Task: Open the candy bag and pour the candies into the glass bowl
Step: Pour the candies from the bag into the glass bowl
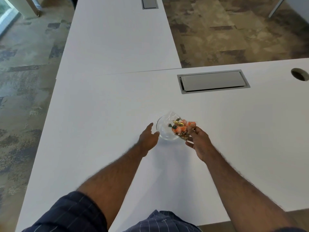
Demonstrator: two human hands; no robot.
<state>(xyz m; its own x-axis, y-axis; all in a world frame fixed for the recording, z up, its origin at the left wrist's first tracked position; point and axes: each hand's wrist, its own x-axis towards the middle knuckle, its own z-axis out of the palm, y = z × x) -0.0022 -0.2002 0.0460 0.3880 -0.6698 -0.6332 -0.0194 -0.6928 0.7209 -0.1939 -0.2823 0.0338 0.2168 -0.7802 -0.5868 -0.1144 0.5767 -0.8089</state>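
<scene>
A small clear glass bowl [163, 131] stands on the white table [100, 114] just ahead of me. My right hand [199, 143] grips the bottom end of a clear plastic candy bag [179, 127], tilted with its mouth over the bowl. Orange, gold and dark wrapped candies fill the bag, and some sit at the bowl's rim. My left hand [148, 138] rests at the bowl's left side, fingers spread and touching the glass, holding nothing.
A grey cable hatch [213, 81] is set into the table beyond the bowl, and a round cable hole [299, 74] lies at the far right. A second white table [117, 36] runs away ahead. Patterned carpet lies on both sides.
</scene>
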